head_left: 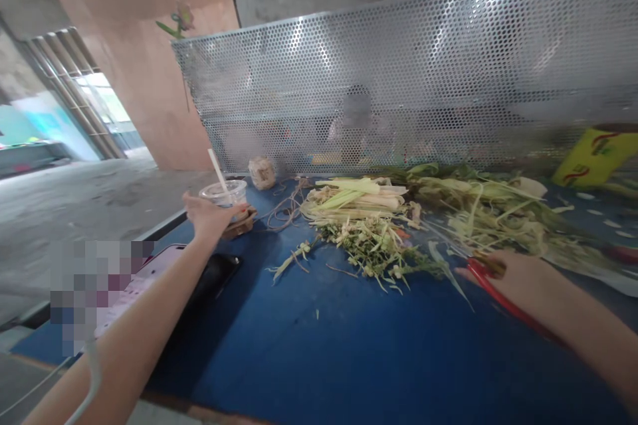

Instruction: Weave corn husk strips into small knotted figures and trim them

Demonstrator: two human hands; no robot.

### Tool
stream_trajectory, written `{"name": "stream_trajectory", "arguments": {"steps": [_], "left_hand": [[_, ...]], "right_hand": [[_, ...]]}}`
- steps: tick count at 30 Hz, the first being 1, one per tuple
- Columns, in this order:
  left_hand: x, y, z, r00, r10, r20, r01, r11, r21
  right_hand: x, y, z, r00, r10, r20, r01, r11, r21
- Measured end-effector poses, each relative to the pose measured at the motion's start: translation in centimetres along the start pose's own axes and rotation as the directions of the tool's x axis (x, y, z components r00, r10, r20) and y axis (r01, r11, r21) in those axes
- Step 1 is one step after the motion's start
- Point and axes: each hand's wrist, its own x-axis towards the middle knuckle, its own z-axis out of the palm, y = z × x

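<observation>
My left hand (212,218) is at a clear plastic cup (222,189) with a lid and a white straw, fingers on one side and thumb on the other. Something brown (240,222) sits right by the thumb. In my right hand (518,279) is a pair of red-handled scissors (476,270), its blurred metal blades pointing left toward the plants. Between the hands lie a stack of pale green corn husks (356,199) and a heap of small leafy sprigs (371,249). Looser husks (498,206) spread beyond the scissors.
A perforated metal screen (399,80) stands along the back of the blue table (349,345). Twine (289,209) trails near a small pale roll (262,172). A phone (144,279) and a black object (216,275) lie by my left forearm. A yellow packet (595,156) is at right.
</observation>
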Motion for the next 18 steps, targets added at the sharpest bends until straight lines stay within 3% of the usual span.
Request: {"name": "stream_trajectory", "arguments": {"steps": [3,5,6,7,9,11,12,18], "left_hand": [[-1.5,2.2,-0.7,0.997,-0.02,-0.075,0.026,0.997,0.069],[-2.9,4.4,-1.1,0.979,0.181,-0.09,-0.166,0.974,0.151],[-3.6,5.6,-1.1,0.951,0.303,-0.068,-0.288,0.941,0.177],[-4.2,7.0,-1.0,0.901,0.434,-0.007,-0.424,0.884,0.198],[-5.4,9.6,-0.2,0.733,0.658,0.175,-0.68,0.716,0.158],[-6.2,12.1,1.4,0.559,0.746,0.361,-0.813,0.58,0.06],[-6.5,13.2,2.5,0.518,0.755,0.402,-0.832,0.554,0.031],[-5.8,16.9,9.7,0.462,0.713,0.527,-0.833,0.553,-0.018]], "right_hand": [[-0.3,-0.2,-0.2,1.0,0.002,0.015,-0.003,1.0,0.023],[-0.4,-0.1,-0.1,0.999,0.016,0.033,-0.018,0.998,0.06],[-0.3,0.0,0.0,0.999,0.022,0.039,-0.025,0.997,0.077],[-0.2,0.2,0.1,0.999,0.025,0.035,-0.029,0.996,0.09],[0.2,0.7,0.6,1.0,-0.001,-0.009,0.002,0.995,0.099],[0.7,1.1,1.1,0.997,-0.039,-0.065,0.045,0.994,0.1],[0.8,1.3,1.2,0.996,-0.043,-0.077,0.051,0.993,0.103],[0.2,0.9,1.1,0.992,-0.049,-0.115,0.067,0.985,0.157]]}}
